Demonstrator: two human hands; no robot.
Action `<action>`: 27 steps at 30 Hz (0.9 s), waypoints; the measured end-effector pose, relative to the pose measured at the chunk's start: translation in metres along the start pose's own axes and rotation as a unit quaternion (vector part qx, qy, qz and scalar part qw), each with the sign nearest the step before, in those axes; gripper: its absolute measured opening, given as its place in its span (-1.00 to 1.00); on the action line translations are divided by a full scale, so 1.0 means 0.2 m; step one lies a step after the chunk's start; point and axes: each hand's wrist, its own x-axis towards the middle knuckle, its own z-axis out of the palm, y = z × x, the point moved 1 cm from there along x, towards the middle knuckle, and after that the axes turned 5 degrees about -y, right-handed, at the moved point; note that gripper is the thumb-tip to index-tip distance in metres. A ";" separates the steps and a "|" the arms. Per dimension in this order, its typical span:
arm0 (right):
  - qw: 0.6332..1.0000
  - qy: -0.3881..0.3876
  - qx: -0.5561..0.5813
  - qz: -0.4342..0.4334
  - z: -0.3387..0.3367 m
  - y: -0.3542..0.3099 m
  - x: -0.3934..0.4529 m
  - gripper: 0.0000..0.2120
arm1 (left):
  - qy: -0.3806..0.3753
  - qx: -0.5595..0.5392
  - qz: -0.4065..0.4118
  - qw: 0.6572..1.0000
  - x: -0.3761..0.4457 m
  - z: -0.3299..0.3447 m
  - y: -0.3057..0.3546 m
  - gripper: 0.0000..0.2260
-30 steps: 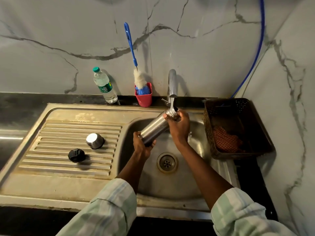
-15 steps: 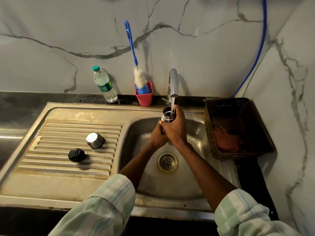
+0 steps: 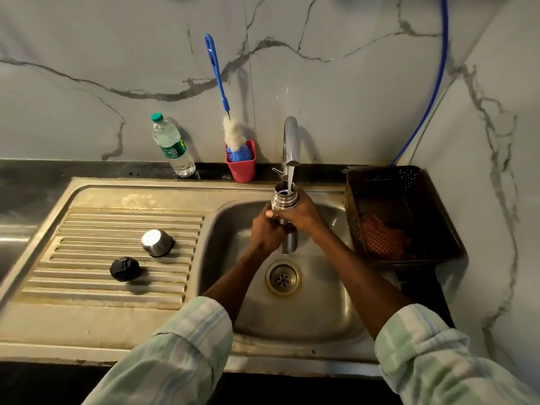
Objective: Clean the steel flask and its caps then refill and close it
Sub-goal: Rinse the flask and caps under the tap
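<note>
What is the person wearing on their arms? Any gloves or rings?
No gloves: both the left hand and the right hand are bare, and no ring, watch or bracelet shows. Each arm has a light shirt sleeve with pale green, white and soft blue stripes, the left sleeve and the right sleeve, pushed up so the forearms are uncovered.

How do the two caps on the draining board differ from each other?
The shiny steel cup-shaped cap is silver and smooth; the round black plastic cap is dark with a ridged top. The steel cap lies farther back and looks taller. Both rest apart on the ribbed draining board, untouched.
</note>
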 end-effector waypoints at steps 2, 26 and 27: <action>1.000 0.002 -0.027 0.002 0.02 0.00 -0.01 -0.30 | -0.039 -0.024 0.007 0.999 0.00 -0.03 0.00 -0.42; 0.983 0.183 0.001 -0.015 0.12 0.07 -0.10 -0.38 | -0.006 -0.390 -0.177 0.904 0.44 -0.22 0.27 -0.71; 0.985 0.173 -0.021 -0.003 0.12 0.10 -0.11 -0.38 | 0.017 -0.389 -0.177 0.904 0.45 -0.21 0.27 -0.73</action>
